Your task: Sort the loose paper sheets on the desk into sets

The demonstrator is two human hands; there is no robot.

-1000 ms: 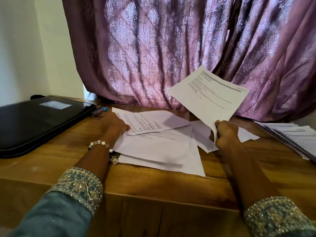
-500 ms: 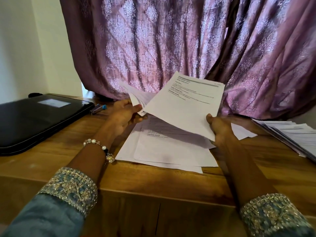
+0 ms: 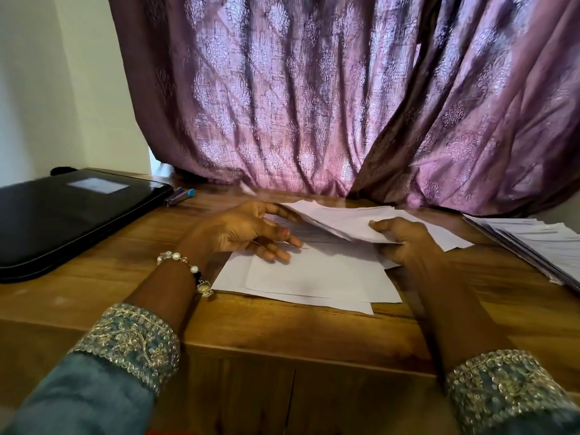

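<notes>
At the far left a black case [image 3: 62, 221] lies flat on the desk [image 3: 282, 328], with a pen [image 3: 180, 196] just beside its right edge. A sleeve [image 3: 125, 340] with embroidered cuff leads to a wrist wearing a bracelet [image 3: 185, 268]. The left hand [image 3: 241, 230] hovers low over the loose sheets [image 3: 314, 277] in the middle of the desk, its fingers [image 3: 276, 252] spread and nearly straight, the tips touching or just above the top page; it grips nothing. To its right, the right hand [image 3: 398, 240] pinches the near edge of a printed sheet [image 3: 345, 221], thumb on top, holding it slightly lifted and tilted over the pile. At the far right a stack [image 3: 539, 243] of papers rests apart from the pile. A curtain [image 3: 314, 89] hangs behind.
</notes>
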